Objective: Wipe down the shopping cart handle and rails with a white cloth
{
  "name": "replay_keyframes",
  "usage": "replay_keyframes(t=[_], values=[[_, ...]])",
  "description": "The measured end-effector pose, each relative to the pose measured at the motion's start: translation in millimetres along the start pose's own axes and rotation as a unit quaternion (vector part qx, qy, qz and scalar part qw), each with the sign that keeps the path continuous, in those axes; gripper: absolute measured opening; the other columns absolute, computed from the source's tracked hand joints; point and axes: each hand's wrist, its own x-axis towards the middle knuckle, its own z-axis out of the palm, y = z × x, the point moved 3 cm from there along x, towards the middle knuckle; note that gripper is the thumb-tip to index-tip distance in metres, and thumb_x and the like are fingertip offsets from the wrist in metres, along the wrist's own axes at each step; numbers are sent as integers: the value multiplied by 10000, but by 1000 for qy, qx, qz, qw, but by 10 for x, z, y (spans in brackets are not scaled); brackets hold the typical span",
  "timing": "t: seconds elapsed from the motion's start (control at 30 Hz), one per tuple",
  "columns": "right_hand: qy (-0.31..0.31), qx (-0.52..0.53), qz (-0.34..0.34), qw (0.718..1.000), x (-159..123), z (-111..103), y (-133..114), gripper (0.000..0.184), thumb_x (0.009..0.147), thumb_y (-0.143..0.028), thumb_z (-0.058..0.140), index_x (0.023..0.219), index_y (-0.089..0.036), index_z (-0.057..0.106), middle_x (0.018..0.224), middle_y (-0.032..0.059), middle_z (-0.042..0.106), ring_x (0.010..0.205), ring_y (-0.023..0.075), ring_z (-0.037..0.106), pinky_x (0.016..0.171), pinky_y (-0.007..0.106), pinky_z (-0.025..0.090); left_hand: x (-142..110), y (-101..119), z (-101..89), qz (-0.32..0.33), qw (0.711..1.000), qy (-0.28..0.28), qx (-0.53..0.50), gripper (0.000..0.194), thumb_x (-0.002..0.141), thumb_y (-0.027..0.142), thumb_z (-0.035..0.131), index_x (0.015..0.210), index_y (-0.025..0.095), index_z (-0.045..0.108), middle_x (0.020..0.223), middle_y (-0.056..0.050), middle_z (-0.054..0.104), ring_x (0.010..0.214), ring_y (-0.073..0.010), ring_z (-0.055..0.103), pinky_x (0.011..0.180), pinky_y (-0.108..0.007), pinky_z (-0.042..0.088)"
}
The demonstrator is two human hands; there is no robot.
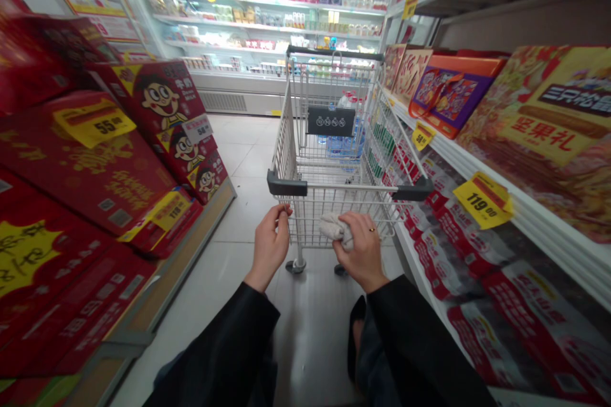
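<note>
A wire shopping cart (pixel 356 189) with dark grips stands in front of me. My right hand (pixel 361 241), with a ring on one finger, is closed around a crumpled greyish-white cloth (pixel 331 227) at the cart's near side, below the handle bar. By the cart's near left corner, my left hand (pixel 272 238) has its fingers curled together. Whether those fingers grip a wire or something small, I cannot make out. Inside the basket, toward the far end, is a pack of clear bottles (pixel 344 140). A black sign plate (pixel 331 121) hangs in the cart.
Red gift boxes (pixel 90 159) are stacked on a low platform at the left. At the right, a shelf (pixel 443 156) carries boxed snacks, with bagged goods (pixel 472 267) below. A lit refrigerated display (pixel 267 13) spans the far end. Pale tiles (pixel 238 216) cover the floor.
</note>
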Motion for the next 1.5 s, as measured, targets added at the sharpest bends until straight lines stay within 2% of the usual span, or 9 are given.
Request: replay_keyframes(t=[0.13, 0.37, 0.57, 0.77, 0.9, 0.97, 1.13, 1.33, 1.5], values=[[47, -4, 14, 999, 8, -31, 10, 405, 793, -128, 633, 1184, -215, 577, 1141, 87, 680, 1098, 269, 598, 952, 446, 500, -2, -4, -1, 1, 1000, -1, -2, 339, 958, 440, 455, 1095, 214, 666, 1083, -47, 708, 973, -173, 641, 903, -298, 535], [-38, -6, 18, 999, -15, 51, -15, 397, 758, -107, 634, 1140, -208, 596, 1131, 76, 680, 1070, 263, 591, 954, 433, 488, 2, 4, 1, -3, 1000, -2, -6, 322, 952, 434, 474, 1091, 219, 668, 1063, -30, 709, 966, -163, 638, 885, -282, 519], [34, 0, 26, 999, 22, -25, -1, 390, 787, -133, 629, 1165, -220, 582, 1130, 87, 674, 1087, 275, 591, 952, 442, 492, 2, -24, -5, -4, 1000, -1, -12, 322, 957, 439, 468, 1090, 226, 669, 1062, -23, 709, 986, -156, 638, 887, -270, 512], [-33, 1, 21, 999, -4, 52, 4, 397, 757, -103, 624, 1136, -215, 593, 1111, 77, 683, 1061, 269, 601, 954, 440, 492, 6, -25, 8, -2, 1000, 1, -15, 319, 955, 447, 477, 1086, 228, 668, 1063, -22, 710, 1001, -155, 637, 878, -266, 510], [45, 4, 14, 999, 21, -25, 14, 414, 781, -123, 631, 1179, -220, 578, 1143, 90, 674, 1096, 278, 596, 974, 456, 490, 9, -26, 8, -3, 1000, 2, -17, 325, 953, 451, 475, 1083, 226, 669, 1042, -26, 712, 997, -160, 643, 885, -273, 512], [62, 3, 20, 998, 29, -44, 24, 419, 780, -126, 629, 1185, -220, 575, 1137, 93, 671, 1097, 278, 593, 978, 461, 489, 7, -29, 4, -5, 1000, 1, -17, 327, 953, 452, 475, 1084, 225, 670, 1046, -29, 713, 998, -163, 646, 892, -279, 513], [-22, 1, 13, 1000, 6, 41, -7, 407, 760, -109, 626, 1150, -218, 589, 1124, 79, 679, 1071, 268, 598, 957, 443, 492, 12, -21, -3, -4, 1000, 1, -16, 329, 948, 457, 477, 1080, 226, 671, 1058, -30, 710, 985, -168, 644, 881, -284, 518], [36, 1, 20, 999, 30, 3, -7, 414, 772, -117, 633, 1171, -215, 577, 1134, 89, 674, 1101, 276, 590, 960, 450, 492, 38, -99, 16, 0, 1000, -3, -24, 326, 951, 408, 438, 1095, 216, 659, 1062, -46, 718, 1036, -184, 657, 994, -343, 505], [-32, -2, 18, 999, 20, 60, -34, 402, 752, -98, 636, 1135, -213, 589, 1112, 71, 681, 1065, 262, 593, 951, 432, 495, 38, -173, 21, -1, 999, -5, -35, 335, 944, 387, 425, 1115, 209, 651, 1088, -64, 719, 1063, -197, 663, 1030, -378, 513]])
